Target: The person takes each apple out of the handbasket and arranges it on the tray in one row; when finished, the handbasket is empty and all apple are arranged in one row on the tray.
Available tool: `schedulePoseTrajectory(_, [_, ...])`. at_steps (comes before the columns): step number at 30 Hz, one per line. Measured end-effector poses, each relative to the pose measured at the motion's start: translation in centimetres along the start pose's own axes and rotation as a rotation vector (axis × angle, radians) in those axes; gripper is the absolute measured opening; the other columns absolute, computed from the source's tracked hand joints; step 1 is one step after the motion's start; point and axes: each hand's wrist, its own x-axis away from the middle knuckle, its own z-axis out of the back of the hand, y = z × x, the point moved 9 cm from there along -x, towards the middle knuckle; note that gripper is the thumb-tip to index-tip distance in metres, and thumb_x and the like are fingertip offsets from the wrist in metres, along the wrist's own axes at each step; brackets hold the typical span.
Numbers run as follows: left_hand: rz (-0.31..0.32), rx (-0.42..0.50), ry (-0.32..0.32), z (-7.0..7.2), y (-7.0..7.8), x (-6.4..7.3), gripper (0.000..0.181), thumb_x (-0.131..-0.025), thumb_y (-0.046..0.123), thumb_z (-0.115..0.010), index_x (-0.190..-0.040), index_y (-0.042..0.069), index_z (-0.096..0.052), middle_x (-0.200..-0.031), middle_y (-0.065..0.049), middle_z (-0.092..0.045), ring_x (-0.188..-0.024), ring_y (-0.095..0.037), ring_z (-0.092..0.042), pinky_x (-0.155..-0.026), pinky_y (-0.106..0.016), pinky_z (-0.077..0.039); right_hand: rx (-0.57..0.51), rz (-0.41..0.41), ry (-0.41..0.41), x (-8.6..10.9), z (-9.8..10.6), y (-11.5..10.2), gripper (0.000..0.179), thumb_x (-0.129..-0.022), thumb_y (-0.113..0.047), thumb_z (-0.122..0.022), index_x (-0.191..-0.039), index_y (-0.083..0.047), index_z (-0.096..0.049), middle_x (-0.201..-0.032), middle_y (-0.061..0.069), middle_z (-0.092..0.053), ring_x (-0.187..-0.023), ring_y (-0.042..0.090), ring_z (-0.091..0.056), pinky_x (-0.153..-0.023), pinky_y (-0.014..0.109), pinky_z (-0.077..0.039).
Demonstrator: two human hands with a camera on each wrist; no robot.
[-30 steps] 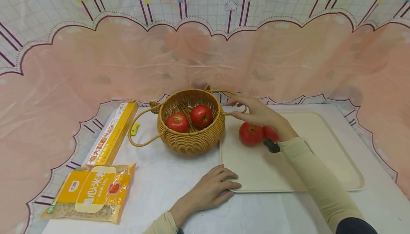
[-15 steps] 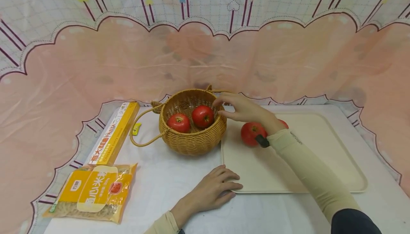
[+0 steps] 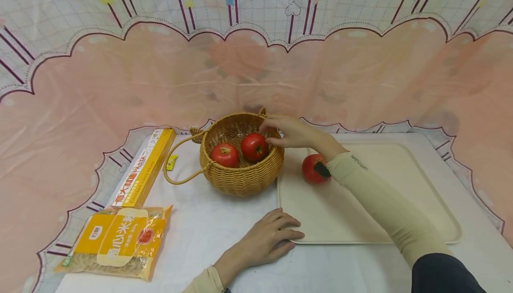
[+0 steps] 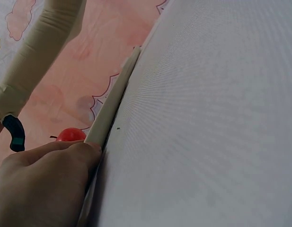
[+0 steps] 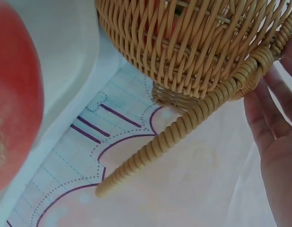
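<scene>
A round wicker basket (image 3: pixel 240 184) stands left of the tray with two red apples inside. My right hand (image 3: pixel 294 132) reaches over its right rim, thumb and fingertips spread close beside the right-hand apple (image 3: pixel 254 147). The left-hand apple (image 3: pixel 224 155) lies against the basket's front wall. In the right wrist view the fingers (image 5: pixel 278 94) are at the rim, beyond the wrapped handle (image 5: pixel 174 132). My left hand (image 3: pixel 268 237) rests with relaxed fingers on the near left corner of the cream tray (image 3: pixel 340 221).
Another apple (image 3: pixel 314 169) lies on the tray under my right wrist; the sleeve nearly hides a further red one. At the left lie a pasta box (image 3: pixel 145 168), a yellow noodle bag (image 3: pixel 118 242) and a small yellow-green packet (image 3: pixel 171 162). A printed cloth (image 3: pixel 256 79) hangs behind.
My right hand has moved left from over the basket's right handle to inside the rim, beside the right-hand apple. The left hand stays at the tray corner.
</scene>
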Motion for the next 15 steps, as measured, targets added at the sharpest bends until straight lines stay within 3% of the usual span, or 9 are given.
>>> schedulePoseTrajectory(6, [0.007, 0.003, 0.001, -0.2, -0.1, 0.2, 0.025, -0.094, 0.03, -0.056, -0.118, 0.028, -0.065, -0.125, 0.008, -0.057, -0.12, -0.009, -0.047, -0.116, -0.04, -0.031, 0.12, -0.007, -0.084, -1.2, -1.1, -0.3, 0.027, -0.086, -0.02, -0.066, -0.111, -0.01, -0.063, -0.111, 0.002, -0.06, -0.108, 0.019, -0.055, -0.096, 0.036, -0.047])
schedulePoseTrajectory(12, [0.009, 0.011, -0.004, -0.3, -0.1, 0.1, 0.026, -0.094, 0.03, -0.056, -0.118, 0.028, -0.064, -0.125, 0.008, -0.057, -0.12, -0.009, -0.047, -0.116, -0.039, -0.03, 0.256, 0.018, -0.193, -2.1, -2.2, -1.1, 0.035, -0.086, -0.026, -0.068, -0.117, -0.012, -0.061, -0.115, 0.003, -0.058, -0.107, 0.02, -0.054, -0.092, 0.035, -0.049])
schedulePoseTrajectory(15, [0.005, 0.01, 0.001, -0.2, -0.1, 0.1, 0.025, -0.094, 0.03, -0.056, -0.118, 0.028, -0.065, -0.124, 0.008, -0.057, -0.12, -0.009, -0.047, -0.116, -0.039, -0.03, 0.272, 0.009, -0.222, -2.5, -2.4, -1.0, 0.036, -0.085, -0.027, -0.069, -0.117, -0.014, -0.06, -0.114, 0.004, -0.057, -0.104, 0.02, -0.054, -0.091, 0.035, -0.049])
